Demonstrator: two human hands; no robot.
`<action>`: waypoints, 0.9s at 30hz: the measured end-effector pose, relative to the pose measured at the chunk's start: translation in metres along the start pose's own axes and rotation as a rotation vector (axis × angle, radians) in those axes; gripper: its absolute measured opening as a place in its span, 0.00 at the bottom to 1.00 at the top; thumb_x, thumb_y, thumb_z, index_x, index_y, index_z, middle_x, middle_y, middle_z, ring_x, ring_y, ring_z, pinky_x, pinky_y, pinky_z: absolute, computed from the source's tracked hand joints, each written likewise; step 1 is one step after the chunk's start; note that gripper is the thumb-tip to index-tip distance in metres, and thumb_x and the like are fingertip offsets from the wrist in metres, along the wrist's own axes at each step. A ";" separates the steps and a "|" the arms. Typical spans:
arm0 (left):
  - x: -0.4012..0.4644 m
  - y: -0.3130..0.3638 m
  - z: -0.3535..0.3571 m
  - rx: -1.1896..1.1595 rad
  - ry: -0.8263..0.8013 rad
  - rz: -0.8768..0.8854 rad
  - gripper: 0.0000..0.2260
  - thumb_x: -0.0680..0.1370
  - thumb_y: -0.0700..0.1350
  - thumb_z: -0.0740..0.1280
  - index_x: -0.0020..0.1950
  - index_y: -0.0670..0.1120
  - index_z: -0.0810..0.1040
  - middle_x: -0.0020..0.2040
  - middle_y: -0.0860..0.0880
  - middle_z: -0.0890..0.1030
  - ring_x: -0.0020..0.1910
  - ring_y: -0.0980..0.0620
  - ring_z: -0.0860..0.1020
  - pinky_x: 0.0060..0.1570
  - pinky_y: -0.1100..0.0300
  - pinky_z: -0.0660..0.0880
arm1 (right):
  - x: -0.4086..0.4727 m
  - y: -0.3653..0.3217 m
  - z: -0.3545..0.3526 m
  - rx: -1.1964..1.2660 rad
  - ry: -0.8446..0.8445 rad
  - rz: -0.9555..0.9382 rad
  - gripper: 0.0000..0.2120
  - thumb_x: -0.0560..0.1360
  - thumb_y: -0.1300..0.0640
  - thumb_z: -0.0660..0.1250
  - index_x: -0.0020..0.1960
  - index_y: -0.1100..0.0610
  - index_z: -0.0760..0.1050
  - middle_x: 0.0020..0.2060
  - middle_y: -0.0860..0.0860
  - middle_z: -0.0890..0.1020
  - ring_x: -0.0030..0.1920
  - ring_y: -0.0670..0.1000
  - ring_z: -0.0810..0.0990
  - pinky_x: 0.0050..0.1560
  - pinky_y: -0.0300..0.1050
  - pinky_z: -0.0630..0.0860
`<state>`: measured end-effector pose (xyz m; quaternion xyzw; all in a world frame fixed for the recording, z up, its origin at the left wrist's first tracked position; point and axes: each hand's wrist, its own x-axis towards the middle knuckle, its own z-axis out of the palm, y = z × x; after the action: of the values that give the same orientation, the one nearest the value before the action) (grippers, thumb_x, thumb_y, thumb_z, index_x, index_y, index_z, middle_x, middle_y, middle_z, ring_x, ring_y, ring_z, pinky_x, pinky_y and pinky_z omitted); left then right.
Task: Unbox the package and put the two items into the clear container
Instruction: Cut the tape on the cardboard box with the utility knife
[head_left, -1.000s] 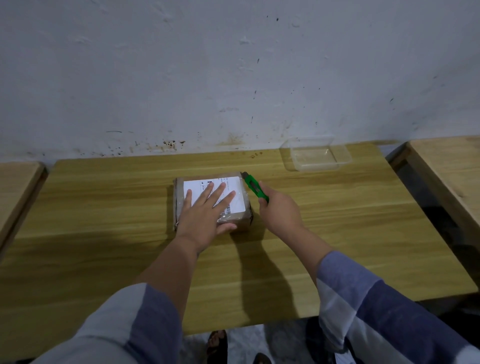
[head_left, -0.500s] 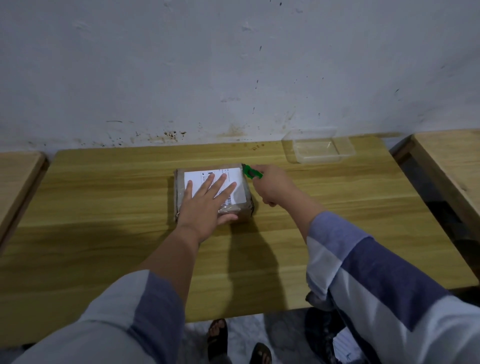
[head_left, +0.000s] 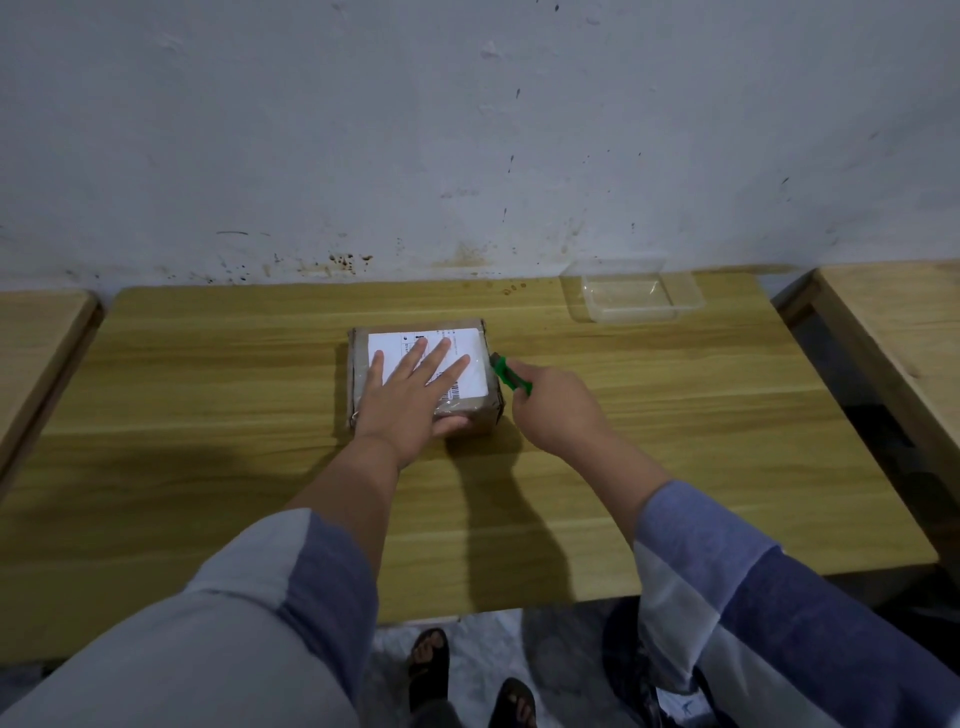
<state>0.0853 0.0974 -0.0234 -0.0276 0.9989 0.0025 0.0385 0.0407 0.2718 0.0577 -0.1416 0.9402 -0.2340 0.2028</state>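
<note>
A small brown cardboard package (head_left: 470, 411) with a white shipping label lies in the middle of the wooden table (head_left: 701, 447). My left hand (head_left: 410, 395) lies flat on its top, fingers spread, thumb over the near edge. Just right of the package, my right hand (head_left: 558, 408) grips a green box cutter (head_left: 509, 376), whose tip touches the package's right side. An empty clear plastic container (head_left: 641, 297) stands at the table's far right, near the wall.
A stained white wall runs behind the table. Other wooden tables stand to the left (head_left: 31, 353) and to the right (head_left: 904, 332), each with a narrow gap between. Sandalled feet (head_left: 431, 665) show below the near table edge.
My right hand has drawn the green cutter back toward me along the package's right side, from its far corner. My left hand stays pressed on the package.
</note>
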 end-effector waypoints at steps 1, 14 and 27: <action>0.000 0.000 0.000 0.003 -0.002 0.000 0.34 0.76 0.67 0.52 0.77 0.60 0.43 0.79 0.55 0.43 0.78 0.50 0.42 0.73 0.39 0.42 | -0.001 0.000 0.002 -0.015 -0.001 0.000 0.25 0.77 0.60 0.56 0.72 0.47 0.64 0.59 0.58 0.79 0.55 0.59 0.79 0.50 0.49 0.78; -0.001 0.002 -0.004 -0.033 -0.030 -0.018 0.35 0.75 0.69 0.52 0.77 0.60 0.43 0.79 0.55 0.43 0.78 0.51 0.41 0.73 0.40 0.41 | -0.029 0.011 0.013 -0.063 0.011 0.036 0.24 0.78 0.58 0.56 0.72 0.43 0.62 0.56 0.57 0.81 0.54 0.59 0.80 0.46 0.46 0.74; 0.000 0.005 -0.016 -0.210 -0.083 -0.037 0.36 0.73 0.68 0.54 0.78 0.59 0.47 0.79 0.55 0.45 0.78 0.53 0.41 0.73 0.39 0.39 | 0.004 0.005 0.044 0.500 0.128 0.134 0.20 0.78 0.49 0.60 0.70 0.44 0.67 0.62 0.55 0.78 0.49 0.58 0.80 0.53 0.59 0.80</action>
<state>0.0843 0.1022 -0.0074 -0.0498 0.9900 0.1076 0.0770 0.0562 0.2581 0.0182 -0.0095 0.8713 -0.4537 0.1866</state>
